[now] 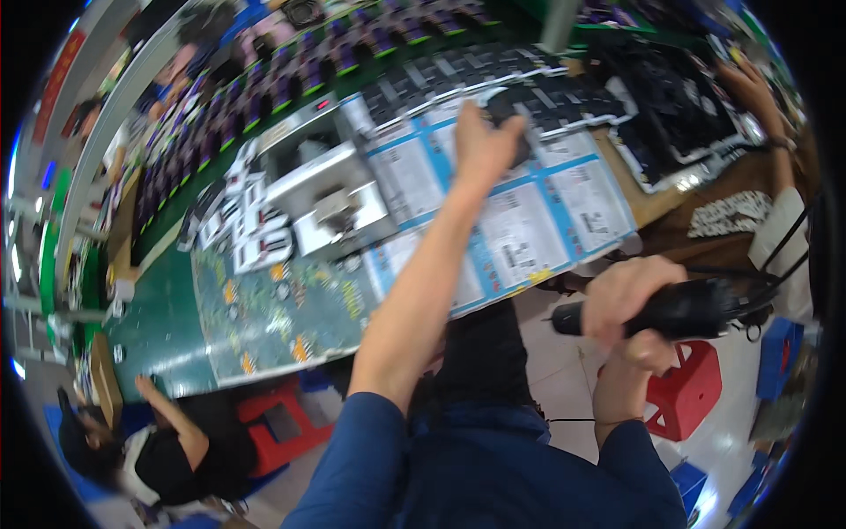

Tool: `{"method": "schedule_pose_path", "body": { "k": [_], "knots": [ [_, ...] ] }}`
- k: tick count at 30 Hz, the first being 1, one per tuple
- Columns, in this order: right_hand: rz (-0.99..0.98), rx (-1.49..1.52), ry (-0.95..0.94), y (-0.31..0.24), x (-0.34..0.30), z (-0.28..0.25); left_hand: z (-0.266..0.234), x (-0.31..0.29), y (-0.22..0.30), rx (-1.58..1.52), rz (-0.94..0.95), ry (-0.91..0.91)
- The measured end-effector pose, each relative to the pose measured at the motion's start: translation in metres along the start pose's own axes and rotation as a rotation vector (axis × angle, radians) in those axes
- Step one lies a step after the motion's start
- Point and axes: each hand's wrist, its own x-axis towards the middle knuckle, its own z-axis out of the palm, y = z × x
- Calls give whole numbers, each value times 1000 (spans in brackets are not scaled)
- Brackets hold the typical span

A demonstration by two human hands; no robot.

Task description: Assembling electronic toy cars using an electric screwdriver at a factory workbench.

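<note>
My left hand (487, 145) reaches over the bench and closes round a dark, flat black part (520, 155) at the near edge of the rows of black parts (458, 78). Its exact kind is blurred and partly behind my fingers. Under the forearm lie white printed sheets with blue borders (520, 242). Off the bench's front edge, my right hand (627, 300) is wrapped round a black corded electric screwdriver (683, 310), held roughly level. Its dark tip end points left and its cable runs off to the right.
A metal box-shaped fixture (330, 198) stands left of the sheets, beside stacked white-and-black parts (260, 220). Purple-and-black units (291, 75) line the far side. A co-worker's arm (753, 97) is at the right; another person (159, 441) sits lower left. A red stool (689, 392) stands below.
</note>
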Motion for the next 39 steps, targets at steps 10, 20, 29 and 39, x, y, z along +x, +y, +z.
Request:
{"method": "schedule_pose_path", "body": {
  "k": [10, 20, 29, 39],
  "knots": [
    [-283, 58, -111, 72, 87, 101, -216, -201, 16, -821, -352, 146],
    [-246, -267, 56, 160, 123, 166, -247, -207, -31, -889, -412, 96],
    [42, -417, -1, 152, 129, 172, -245, -207, -38, -871, -385, 94],
    [-44, 34, -3, 136, 78, 188, -241, -209, -28, -871, -325, 52]
  ]
}}
